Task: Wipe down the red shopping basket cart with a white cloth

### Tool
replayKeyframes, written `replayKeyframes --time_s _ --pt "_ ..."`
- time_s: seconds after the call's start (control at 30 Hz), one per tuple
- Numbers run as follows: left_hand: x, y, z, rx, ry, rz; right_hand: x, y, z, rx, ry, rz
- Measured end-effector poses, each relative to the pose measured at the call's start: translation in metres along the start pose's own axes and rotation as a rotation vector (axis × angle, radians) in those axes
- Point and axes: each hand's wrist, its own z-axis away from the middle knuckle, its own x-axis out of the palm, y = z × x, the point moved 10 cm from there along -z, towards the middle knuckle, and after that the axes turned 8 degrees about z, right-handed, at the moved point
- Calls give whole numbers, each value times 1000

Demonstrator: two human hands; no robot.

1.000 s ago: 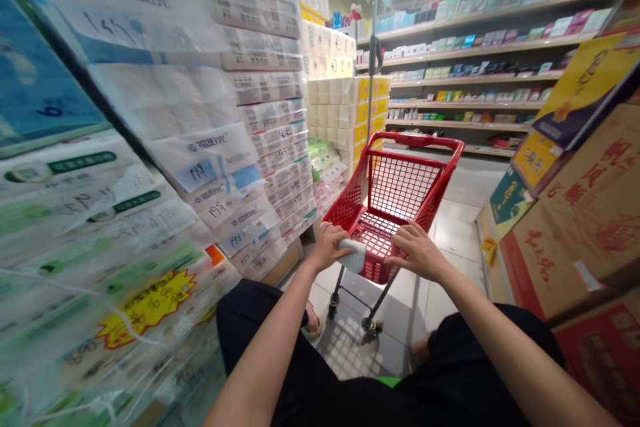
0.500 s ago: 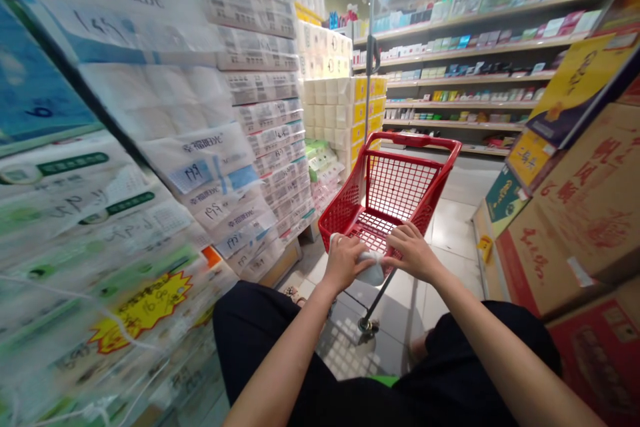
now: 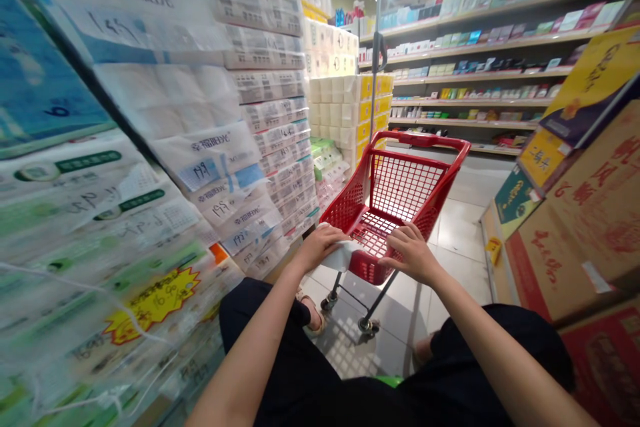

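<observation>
A red plastic shopping cart (image 3: 407,180) on dark metal legs stands before my knees, its basket holding nothing visible. My left hand (image 3: 320,245) is closed on a white wipe (image 3: 340,255), pressing it against the near left corner of the basket rim. Part of the wipe hangs down below my fingers. At the near right side of the rim, my right hand (image 3: 409,252) grips the cart, fingers curled over its edge. Both palms are hidden from view.
Tall stacks of wrapped tissue packs (image 3: 250,140) line the left side, with a yellow price tag (image 3: 153,303) low down. Cardboard boxes (image 3: 595,193) rise on the right. Behind a glass door handle (image 3: 380,53), shelves (image 3: 465,73) hold small goods. My legs flank the cart.
My left hand has slid leftward along the near rim with the wipe, away from my right hand. My right hand keeps its hold on the rim. The view has shifted slightly.
</observation>
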Motion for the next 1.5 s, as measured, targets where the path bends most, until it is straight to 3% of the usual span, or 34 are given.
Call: replayKeyframes --time_s 0.2,0.5,0.63,0.9,1.17,1.33,1.5 --pt "0 0 0 -61 54 -68 -1 0 1 13 0 -5" --pt "43 38 -14 -75 61 -118 -2 0 1 8 25 3" --pt "43 42 -15 -23 6 -102 -3 0 1 20 18 9" --pt "-1 14 4 -32 -14 -112 -3 -2 1 25 35 -24" --pt "-12 8 16 -45 8 -120 -4 -2 1 19 42 -36" --pt "-30 14 4 -69 152 -180 -4 -2 1 20 37 -27" --pt "-86 20 7 -262 498 -416 -2 -1 2 21 35 -23"
